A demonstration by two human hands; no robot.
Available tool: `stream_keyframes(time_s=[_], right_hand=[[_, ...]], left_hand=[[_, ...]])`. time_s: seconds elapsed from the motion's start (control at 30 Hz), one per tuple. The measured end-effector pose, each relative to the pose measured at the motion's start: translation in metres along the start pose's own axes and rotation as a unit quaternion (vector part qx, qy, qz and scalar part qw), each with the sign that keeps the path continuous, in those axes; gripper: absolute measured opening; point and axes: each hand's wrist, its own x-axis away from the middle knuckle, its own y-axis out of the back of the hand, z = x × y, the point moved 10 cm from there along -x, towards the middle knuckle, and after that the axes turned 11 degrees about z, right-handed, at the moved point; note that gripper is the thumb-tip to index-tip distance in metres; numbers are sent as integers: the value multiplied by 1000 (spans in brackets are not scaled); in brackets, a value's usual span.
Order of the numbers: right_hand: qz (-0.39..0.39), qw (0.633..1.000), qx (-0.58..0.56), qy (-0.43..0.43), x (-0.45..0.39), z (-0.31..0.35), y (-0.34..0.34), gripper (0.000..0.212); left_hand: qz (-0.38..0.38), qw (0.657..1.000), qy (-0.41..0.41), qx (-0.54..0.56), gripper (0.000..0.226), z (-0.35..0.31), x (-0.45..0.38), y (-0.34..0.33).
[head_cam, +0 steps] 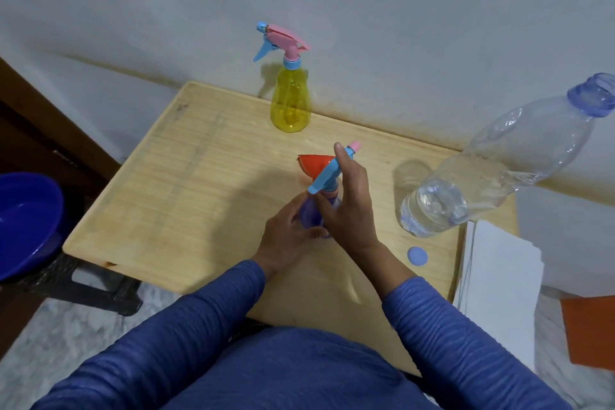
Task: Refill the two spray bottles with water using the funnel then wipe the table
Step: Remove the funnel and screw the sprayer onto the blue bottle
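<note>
The right hand (pixel 346 200) curls its fingers round the blue trigger head (pixel 327 173) of the purple spray bottle (pixel 311 218), index finger raised, while the left hand (pixel 288 236) grips that bottle's body, holding it upright on the wooden table (pixel 186 176). Just behind the purple bottle lies the orange funnel (pixel 312 163), and farther behind it, by the wall, the yellow spray bottle (pixel 290 103) stands upright with its head on. To its right stands the open water bottle (pixel 499 170), holding a little water, with a blue cap (pixel 417 256) and white paper towels (pixel 499 276) near it.

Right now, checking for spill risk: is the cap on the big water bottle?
No: the water bottle has an open neck, and its blue cap lies on the table.
</note>
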Motion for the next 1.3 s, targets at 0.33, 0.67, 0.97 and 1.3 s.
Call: stream_keyframes(time_s=[0.33, 0.67, 0.97, 1.3], right_hand=[[98, 918, -364, -123, -44, 4, 10, 57], [310, 784, -502, -196, -18, -6, -73, 38], [318, 801, -430, -268, 3, -42, -95, 39], [291, 843, -370, -261, -2, -46, -89, 25]], left_hand=[[-168, 969, 94, -156, 41, 47, 52, 72], [-194, 881, 286, -322, 54, 106, 85, 125], [-193, 873, 296, -337, 58, 103, 86, 125], [-190, 872, 299, -338, 58, 102, 86, 125]])
